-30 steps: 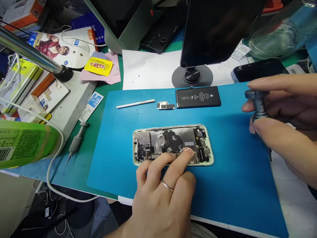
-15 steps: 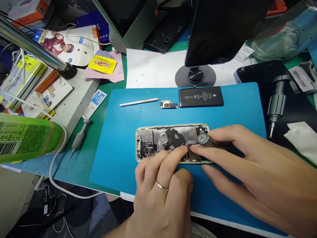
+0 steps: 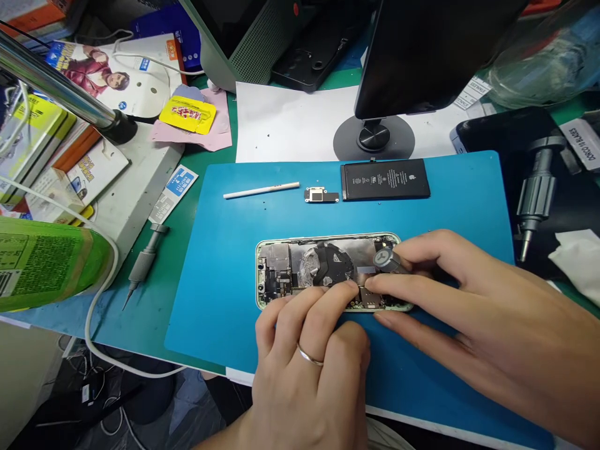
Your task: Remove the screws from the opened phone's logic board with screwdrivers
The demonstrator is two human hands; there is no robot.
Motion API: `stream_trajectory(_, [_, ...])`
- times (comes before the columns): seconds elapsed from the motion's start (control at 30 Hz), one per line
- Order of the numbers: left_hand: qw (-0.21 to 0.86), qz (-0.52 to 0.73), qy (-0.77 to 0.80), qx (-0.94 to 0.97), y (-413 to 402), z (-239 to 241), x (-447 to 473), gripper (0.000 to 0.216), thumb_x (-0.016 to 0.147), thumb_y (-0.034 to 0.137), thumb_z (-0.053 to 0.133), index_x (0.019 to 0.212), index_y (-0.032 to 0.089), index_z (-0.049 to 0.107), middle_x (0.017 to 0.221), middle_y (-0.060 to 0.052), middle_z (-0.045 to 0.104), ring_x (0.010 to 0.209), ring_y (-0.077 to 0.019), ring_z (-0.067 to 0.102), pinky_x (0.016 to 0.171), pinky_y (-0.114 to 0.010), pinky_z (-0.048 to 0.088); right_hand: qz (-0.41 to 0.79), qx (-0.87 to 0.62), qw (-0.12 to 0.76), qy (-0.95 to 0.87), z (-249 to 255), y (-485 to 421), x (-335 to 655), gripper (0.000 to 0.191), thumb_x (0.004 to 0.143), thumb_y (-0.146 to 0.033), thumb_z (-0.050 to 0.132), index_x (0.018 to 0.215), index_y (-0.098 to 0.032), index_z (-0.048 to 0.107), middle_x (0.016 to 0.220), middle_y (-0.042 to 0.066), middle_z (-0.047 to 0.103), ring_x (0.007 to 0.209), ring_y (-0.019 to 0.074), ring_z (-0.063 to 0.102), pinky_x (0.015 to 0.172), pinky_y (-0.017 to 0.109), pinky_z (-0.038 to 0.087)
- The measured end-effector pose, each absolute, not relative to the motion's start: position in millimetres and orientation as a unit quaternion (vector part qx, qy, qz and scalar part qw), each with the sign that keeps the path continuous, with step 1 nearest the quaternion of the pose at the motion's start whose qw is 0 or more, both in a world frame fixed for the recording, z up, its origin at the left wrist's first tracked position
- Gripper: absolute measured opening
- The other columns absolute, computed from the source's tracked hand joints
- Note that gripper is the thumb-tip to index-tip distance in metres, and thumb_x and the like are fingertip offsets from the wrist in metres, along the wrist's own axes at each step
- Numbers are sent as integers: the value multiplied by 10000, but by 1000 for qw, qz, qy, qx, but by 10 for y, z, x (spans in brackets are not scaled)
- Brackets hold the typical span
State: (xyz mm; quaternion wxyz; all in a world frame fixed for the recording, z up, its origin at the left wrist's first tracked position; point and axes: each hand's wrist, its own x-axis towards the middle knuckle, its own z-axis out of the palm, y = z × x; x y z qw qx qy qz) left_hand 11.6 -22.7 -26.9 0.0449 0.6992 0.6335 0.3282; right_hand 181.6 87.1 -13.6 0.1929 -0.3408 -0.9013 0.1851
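Note:
An opened phone (image 3: 281,256) lies face up on a blue mat (image 3: 210,262), its inner boards and a round black patch in the middle showing. My left hand (image 3: 309,356) is curled over the phone's near edge, with fingertips pressing inside it; the thumb is mostly hidden. A grey screwdriver (image 3: 388,259) is pinched in my right hand (image 3: 469,306) over the phone's right end. Its round cap faces me, while the tip is out of sight. Behind the phone lie a black battery (image 3: 387,180), a small metal-and-black phone part (image 3: 321,195) and a thin white stick (image 3: 261,190).
Another grey screwdriver (image 3: 146,257) lies left of the mat, and a thicker one (image 3: 537,190) rests on a dark phone-like slab at right. A stand (image 3: 374,139) carries a black screen at the back. A green bottle (image 3: 51,265) and white cable stand at left.
The whole view has shifted slightly. Both hands stay at the phone, and the screwdriver's cap leans a little more, showing more of its side.

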Motion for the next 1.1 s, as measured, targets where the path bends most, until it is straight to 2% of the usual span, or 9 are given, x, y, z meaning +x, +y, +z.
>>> stream_trajectory(0.1, [47, 322, 632, 703, -233, -267, 113, 175, 983, 57, 503, 948, 195, 606, 1315, -90, 739, 1234, -213, 594, 1092, -392, 367, 203, -358, 196, -890, -150, 837, 1743, 477, 1008, -595, 513, 1207, -214, 719, 1052, 118, 607, 1021, 184, 626, 812, 283, 583])
stream_trajectory(0.23, [49, 322, 633, 702, -235, -268, 115, 173, 985, 64, 503, 956, 200, 607, 1324, -85, 736, 1241, -218, 590, 1093, -397, 366, 209, -359, 197, -888, -154, 836, 1746, 468, 1008, -592, 517, 1199, -219, 726, 1051, 116, 608, 1014, 182, 621, 814, 284, 576])
stream_trajectory(0.43, [53, 322, 635, 700, -226, -261, 122, 165, 985, 69, 507, 964, 198, 608, 1330, -90, 738, 1237, -220, 597, 1075, -403, 383, 175, -307, 192, -915, -138, 924, 1904, 274, 1037, -354, 505, 1065, -222, 743, 1062, 79, 586, 794, 84, 529, 657, 214, 482])
stream_trajectory(0.53, [50, 322, 635, 700, -220, -258, 124, 166, 986, 71, 508, 967, 198, 613, 1319, -87, 742, 1243, -221, 596, 1080, -405, 383, 162, -294, 193, -922, -134, 936, 1941, 252, 1033, -286, 497, 1045, -215, 738, 1059, 71, 572, 770, 64, 507, 634, 191, 468])
stream_trajectory(0.7, [47, 323, 634, 701, -221, -260, 130, 162, 988, 73, 511, 971, 198, 614, 1311, -89, 747, 1244, -219, 592, 1083, -400, 381, 165, -301, 184, -921, -125, 913, 1955, 252, 1035, -345, 514, 1092, -215, 722, 1099, 75, 568, 817, 67, 548, 649, 176, 502])
stream_trajectory(0.8, [41, 325, 633, 701, -231, -267, 123, 169, 977, 61, 513, 956, 201, 605, 1293, -84, 752, 1236, -217, 596, 1093, -398, 378, 166, -319, 191, -913, -112, 929, 1975, 299, 1040, -451, 519, 1140, -234, 700, 1120, 60, 555, 763, 34, 535, 595, 150, 477])
stream_trajectory(0.87, [43, 324, 629, 705, -239, -270, 116, 168, 969, 61, 512, 957, 203, 602, 1300, -84, 750, 1234, -222, 597, 1099, -404, 379, 158, -333, 202, -908, -107, 953, 1998, 293, 1038, -459, 519, 1141, -245, 690, 1132, 54, 554, 764, 32, 540, 574, 166, 453])
stream_trajectory(0.97, [48, 319, 626, 710, -240, -268, 115, 168, 950, 56, 528, 966, 208, 599, 1306, -86, 750, 1223, -231, 602, 1089, -407, 392, 135, -346, 216, -903, -106, 992, 2043, 232, 1025, -345, 519, 1165, -267, 687, 1162, 49, 570, 880, 73, 593, 655, 208, 481])
stream_trajectory(1.1, [37, 349, 624, 699, -215, -249, 128, 202, 940, 24, 506, 956, 209, 586, 1253, -84, 766, 1198, -218, 620, 1058, -388, 420, 112, -338, 244, -902, -72, 1030, 2108, 299, 1020, -250, 500, 1251, -285, 686, 1223, 31, 581, 929, 71, 602, 740, 203, 511])
